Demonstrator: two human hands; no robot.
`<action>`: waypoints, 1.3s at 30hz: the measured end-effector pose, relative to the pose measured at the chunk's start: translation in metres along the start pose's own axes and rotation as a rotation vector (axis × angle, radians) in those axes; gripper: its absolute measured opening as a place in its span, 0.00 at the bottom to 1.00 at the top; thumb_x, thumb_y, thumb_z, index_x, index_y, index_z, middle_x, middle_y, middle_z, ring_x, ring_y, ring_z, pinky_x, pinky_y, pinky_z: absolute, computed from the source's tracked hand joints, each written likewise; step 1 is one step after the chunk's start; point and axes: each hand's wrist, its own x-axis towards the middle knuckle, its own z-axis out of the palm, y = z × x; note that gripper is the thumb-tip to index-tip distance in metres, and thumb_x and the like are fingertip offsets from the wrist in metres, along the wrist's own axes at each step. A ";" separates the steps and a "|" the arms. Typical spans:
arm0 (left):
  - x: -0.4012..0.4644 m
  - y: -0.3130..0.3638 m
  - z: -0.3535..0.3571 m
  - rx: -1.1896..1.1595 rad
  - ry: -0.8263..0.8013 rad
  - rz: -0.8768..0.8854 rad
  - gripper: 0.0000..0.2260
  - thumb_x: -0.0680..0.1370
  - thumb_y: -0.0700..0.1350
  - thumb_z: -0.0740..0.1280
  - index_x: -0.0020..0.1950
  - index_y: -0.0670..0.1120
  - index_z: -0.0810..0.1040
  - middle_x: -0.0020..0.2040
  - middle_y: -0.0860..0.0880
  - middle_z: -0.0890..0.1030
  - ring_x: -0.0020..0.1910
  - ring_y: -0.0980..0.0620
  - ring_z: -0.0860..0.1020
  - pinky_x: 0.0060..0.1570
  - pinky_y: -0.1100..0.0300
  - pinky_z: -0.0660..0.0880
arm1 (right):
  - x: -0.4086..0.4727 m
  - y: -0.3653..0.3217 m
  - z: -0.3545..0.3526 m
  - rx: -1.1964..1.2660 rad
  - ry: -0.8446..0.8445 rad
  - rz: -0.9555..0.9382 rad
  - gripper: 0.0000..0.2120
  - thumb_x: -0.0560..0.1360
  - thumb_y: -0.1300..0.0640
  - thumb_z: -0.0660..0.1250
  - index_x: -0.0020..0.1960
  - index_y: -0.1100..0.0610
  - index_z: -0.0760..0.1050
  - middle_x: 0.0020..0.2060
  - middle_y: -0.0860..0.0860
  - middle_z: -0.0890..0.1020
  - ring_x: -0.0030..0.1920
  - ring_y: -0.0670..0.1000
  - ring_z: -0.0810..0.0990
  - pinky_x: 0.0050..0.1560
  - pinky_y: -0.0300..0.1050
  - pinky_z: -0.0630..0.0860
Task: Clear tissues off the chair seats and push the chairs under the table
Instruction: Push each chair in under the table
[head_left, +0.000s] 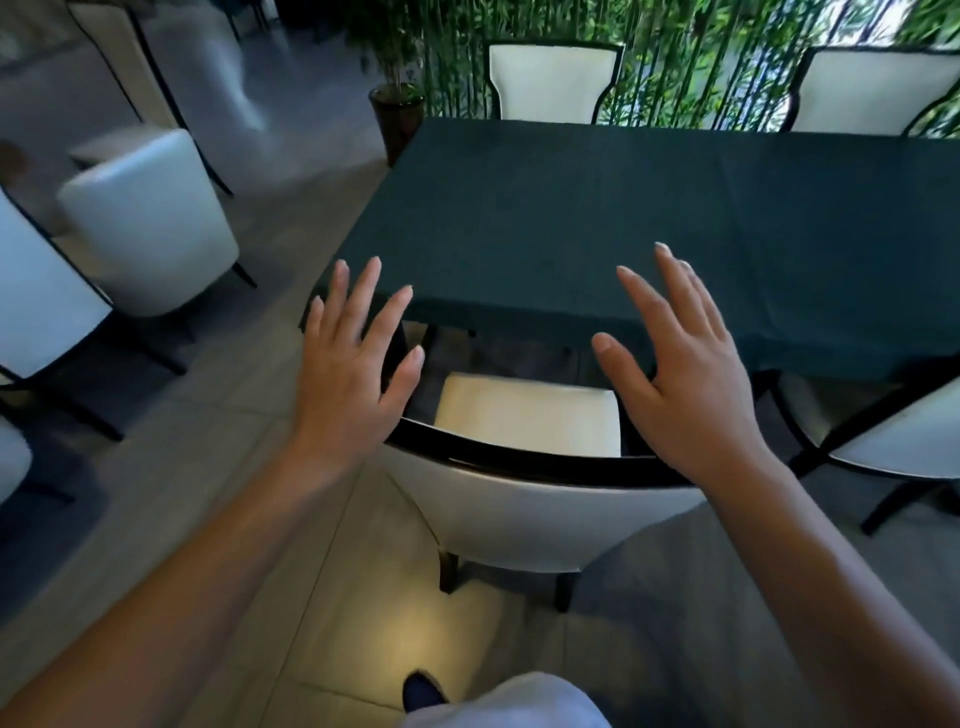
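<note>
1. The chair (524, 499) in hand is seen from behind and above: its curved, dark-rimmed back faces the person, and its cream seat (527, 413) points straight at the near edge of the table (571, 218), close to that edge's left corner.
2. The front part of the seat is already hidden under the hanging green cloth; the rear part and the whole back are outside the near edge. The chair is judged to be partly in, not fully.
3. No tissue can be seen on the visible part of the seat. Whether one lies on the hidden front part cannot be told.
4. The left hand (348, 379) is held flat with fingers spread and straight, just above the left end of the back's top rim. Nothing is gripped by it.
5. The right hand (685, 384) is likewise spread, above the right end of the rim, with nothing held. Whether either palm touches the rim cannot be told.
6. The rim runs left to right between the two hands, parallel to the table's near edge, and both hands are about equally near it.
7. The push is therefore judged to run straight forward, at right angles to the rim, with even pressure from both hands so that the chair is not skewed towards the neighbouring chair (893, 441) at the right.
</note>
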 end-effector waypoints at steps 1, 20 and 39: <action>-0.010 0.002 0.003 -0.011 -0.027 -0.001 0.25 0.84 0.55 0.57 0.81 0.49 0.64 0.84 0.48 0.52 0.83 0.47 0.45 0.80 0.40 0.49 | -0.009 0.003 0.003 -0.006 -0.022 0.000 0.31 0.81 0.36 0.54 0.81 0.45 0.58 0.83 0.47 0.51 0.83 0.49 0.47 0.78 0.52 0.53; -0.099 -0.004 0.072 0.026 -0.344 0.085 0.33 0.84 0.64 0.47 0.83 0.46 0.58 0.84 0.46 0.54 0.83 0.47 0.46 0.80 0.40 0.47 | -0.103 0.014 0.037 -0.139 -0.132 0.236 0.34 0.82 0.34 0.52 0.83 0.48 0.53 0.83 0.49 0.49 0.82 0.48 0.42 0.80 0.50 0.45; -0.060 -0.038 0.077 0.008 -0.396 0.156 0.40 0.81 0.71 0.43 0.83 0.43 0.54 0.84 0.44 0.50 0.83 0.46 0.45 0.81 0.44 0.48 | -0.080 0.040 0.084 -0.439 -0.399 0.185 0.52 0.74 0.20 0.44 0.83 0.58 0.48 0.83 0.54 0.42 0.81 0.50 0.35 0.82 0.53 0.40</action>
